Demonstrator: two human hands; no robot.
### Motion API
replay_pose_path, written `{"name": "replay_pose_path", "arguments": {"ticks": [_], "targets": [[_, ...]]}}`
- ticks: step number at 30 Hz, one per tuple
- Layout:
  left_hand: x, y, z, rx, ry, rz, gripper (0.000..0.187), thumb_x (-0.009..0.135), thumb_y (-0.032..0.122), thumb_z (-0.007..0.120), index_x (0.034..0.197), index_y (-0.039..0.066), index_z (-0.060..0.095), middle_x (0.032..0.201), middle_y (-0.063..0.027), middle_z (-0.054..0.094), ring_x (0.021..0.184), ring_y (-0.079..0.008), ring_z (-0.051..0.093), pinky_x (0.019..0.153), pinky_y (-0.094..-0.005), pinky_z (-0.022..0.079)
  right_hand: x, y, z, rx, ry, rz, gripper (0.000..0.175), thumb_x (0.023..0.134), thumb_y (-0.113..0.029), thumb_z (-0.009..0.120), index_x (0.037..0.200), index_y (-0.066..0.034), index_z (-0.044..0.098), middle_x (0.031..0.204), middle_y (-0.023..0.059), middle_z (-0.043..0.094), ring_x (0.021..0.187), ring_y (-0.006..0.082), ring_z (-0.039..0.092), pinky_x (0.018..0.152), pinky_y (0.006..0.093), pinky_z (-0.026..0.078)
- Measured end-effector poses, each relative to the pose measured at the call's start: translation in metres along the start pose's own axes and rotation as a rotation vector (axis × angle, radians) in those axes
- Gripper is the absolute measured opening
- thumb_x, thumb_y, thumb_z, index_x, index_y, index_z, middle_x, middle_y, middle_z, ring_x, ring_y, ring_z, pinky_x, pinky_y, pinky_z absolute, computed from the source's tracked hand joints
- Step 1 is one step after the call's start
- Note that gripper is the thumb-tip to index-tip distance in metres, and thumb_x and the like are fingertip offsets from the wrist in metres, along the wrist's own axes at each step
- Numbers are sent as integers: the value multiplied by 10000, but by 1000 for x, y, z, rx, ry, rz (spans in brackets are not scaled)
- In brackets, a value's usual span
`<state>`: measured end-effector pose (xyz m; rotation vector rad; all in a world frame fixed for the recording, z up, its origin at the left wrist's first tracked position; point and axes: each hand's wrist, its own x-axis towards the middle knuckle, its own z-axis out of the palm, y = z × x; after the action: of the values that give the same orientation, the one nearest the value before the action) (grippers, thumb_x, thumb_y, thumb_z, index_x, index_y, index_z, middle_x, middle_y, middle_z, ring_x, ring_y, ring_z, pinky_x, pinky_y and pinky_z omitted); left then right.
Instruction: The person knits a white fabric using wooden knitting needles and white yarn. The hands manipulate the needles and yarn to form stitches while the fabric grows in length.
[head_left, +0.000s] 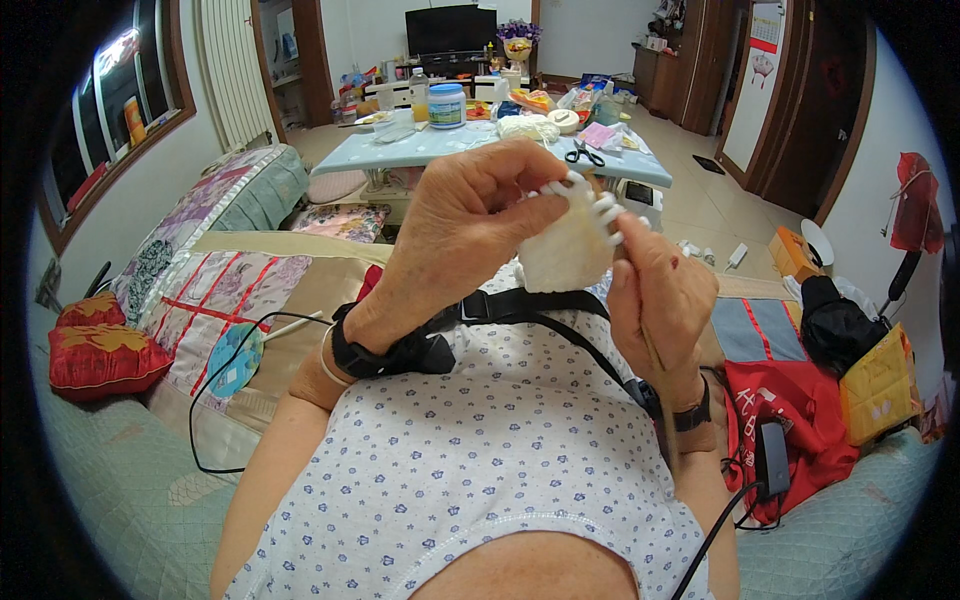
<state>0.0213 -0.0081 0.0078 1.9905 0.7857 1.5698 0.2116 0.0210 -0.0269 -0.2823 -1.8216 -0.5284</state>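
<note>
A small white knitted piece (568, 251) with thick stitches along its top edge hangs between my hands, above my lap. My left hand (480, 217) pinches its upper left edge between thumb and fingers. My right hand (664, 307) holds a long thin knitting needle (660, 367) at the piece's right edge; the needle's shaft runs down along my wrist. Loops of white yarn sit at the top of the knitting near both sets of fingertips. Beyond my hands, a skein of white yarn (529, 127) and black-handled scissors (584, 154) lie on the table.
The table (450, 150) ahead has a light blue cover and holds a blue-lidded jar (447, 106), a bottle (418, 96) and packets. Red cushions (109, 352) lie at left on the sofa. A red bag (795, 427) and a dark device with black cables (772, 457) are at right.
</note>
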Motion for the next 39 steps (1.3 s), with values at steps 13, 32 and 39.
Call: {"name": "replay_pose_path", "arguments": {"ticks": [13,32,39], "targets": [[1,1,-1,-34,0,-18,179,862,22,613,1041,22,623,792,-5,621,623,-13,511,525,-163,393,1,0,-1,27,-53,-24,335,735,-32,657,1063,29,621,710,67,607,549,171,558,453,296,392],[0,1,1,14,60,-55,167,837,17,649,1003,23,637,754,16,604,659,-16,530,571,-160,436,3,-5,0,-40,-54,-36,348,742,-39,670,1079,25,610,691,50,587,524,150,542,431,282,376],[-2,2,4,34,81,-41,150,840,25,649,989,19,632,761,14,601,670,-18,530,589,-164,445,2,-5,1,-40,-72,-17,334,761,-29,643,1087,30,601,720,81,608,554,178,571,466,292,406]]}}
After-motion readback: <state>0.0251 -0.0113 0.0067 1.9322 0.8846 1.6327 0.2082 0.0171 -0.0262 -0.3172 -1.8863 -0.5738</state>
